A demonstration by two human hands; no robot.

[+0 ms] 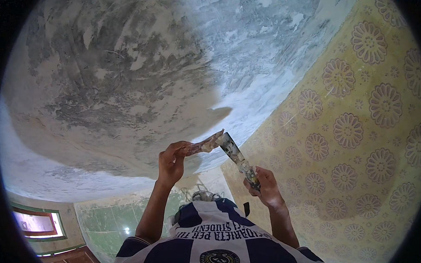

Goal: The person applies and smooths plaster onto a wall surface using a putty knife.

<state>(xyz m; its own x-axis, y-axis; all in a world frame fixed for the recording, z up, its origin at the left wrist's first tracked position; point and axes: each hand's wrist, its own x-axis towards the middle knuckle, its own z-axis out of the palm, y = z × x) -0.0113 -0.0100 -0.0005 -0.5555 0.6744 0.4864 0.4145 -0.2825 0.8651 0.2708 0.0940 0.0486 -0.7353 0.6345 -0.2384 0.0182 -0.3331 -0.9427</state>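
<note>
My left hand [171, 163] is closed round the handle end of a narrow, flat scraper [204, 146] smeared with pale and brownish filler. In my right hand [267, 187] is a longer, dark, flat blade [235, 154], crusted with pale filler, its lower end between thumb and fingers. The two tools slant toward each other, and their far ends meet or nearly meet at the middle of the view; I cannot tell if they touch. Behind them rises a grey, patchily plastered surface [128, 82], with the tools apart from it.
At the right stands a yellowish wall [321, 149] with flower-shaped patterns, joining the grey surface at a slanting edge. Green tiles [124, 217] line the low left wall. A wood-framed window [38, 223] and a brown door [74, 256] are at the lower left. Strong light and shadow split the grey surface.
</note>
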